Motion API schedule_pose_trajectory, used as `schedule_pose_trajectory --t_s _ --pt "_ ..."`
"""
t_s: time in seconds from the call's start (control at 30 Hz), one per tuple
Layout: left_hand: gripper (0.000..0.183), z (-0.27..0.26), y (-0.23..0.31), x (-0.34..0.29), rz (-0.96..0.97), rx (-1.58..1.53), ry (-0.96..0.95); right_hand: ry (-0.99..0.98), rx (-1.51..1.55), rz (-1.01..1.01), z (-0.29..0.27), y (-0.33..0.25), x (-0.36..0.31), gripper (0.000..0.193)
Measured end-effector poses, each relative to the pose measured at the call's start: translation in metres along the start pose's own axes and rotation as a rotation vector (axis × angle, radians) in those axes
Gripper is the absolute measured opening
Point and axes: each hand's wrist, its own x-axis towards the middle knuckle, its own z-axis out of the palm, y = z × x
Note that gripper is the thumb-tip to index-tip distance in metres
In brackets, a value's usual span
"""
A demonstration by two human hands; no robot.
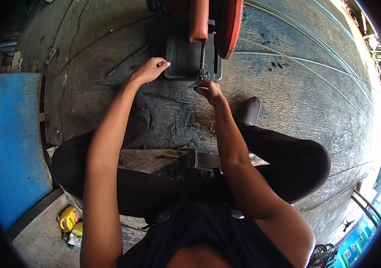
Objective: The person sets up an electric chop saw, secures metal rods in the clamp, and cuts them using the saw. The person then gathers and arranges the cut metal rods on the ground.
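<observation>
The saw [198,24] is set on the floor [266,80]. At the front of its base [177,51], the handle [194,85] is clamped by the fingers of the right hand [210,91]; knuckles could be scraped if grip is lost. At the base's left edge, whether the left hand's [151,70] fingers are closed cannot be told; they could be injured if the saw is started or dropped.
</observation>
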Motion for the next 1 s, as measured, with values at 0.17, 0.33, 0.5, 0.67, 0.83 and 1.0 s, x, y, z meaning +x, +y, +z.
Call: schedule_pose_trajectory --t_s 0.17,0.33,0.5,0.67,0.83,1.0 --pt "0.051 -0.026 0.040 0.001 0.077 -0.155 0.139 -0.022 -0.092 0.148 -0.002 0.006 -0.016 0.033" --pt "0.061 -0.054 0.162 0.018 0.402 -0.591 0.471 0.551 -0.615 -0.124 -0.101 -0.103 -0.014 0.015" --pt "0.054 -0.085 0.179 0.041 0.300 -0.140 0.530 0.347 -0.587 -0.963 0.095 -0.251 -0.104 0.042" --pt "0.046 -0.051 0.254 0.078 0.163 -0.252 0.413 0.401 -1.303 -1.530 0.114 -0.337 -0.045 0.068" --pt "0.043 -0.061 0.214 0.056 0.013 -0.277 0.429 0.527 -1.226 -1.067 0.180 -0.277 -0.079 0.061" --pt "0.059 -0.075 0.238 0.041 -0.157 -0.250 0.303 0.624 -1.267 -1.098 0.180 -0.281 -0.079 0.060"
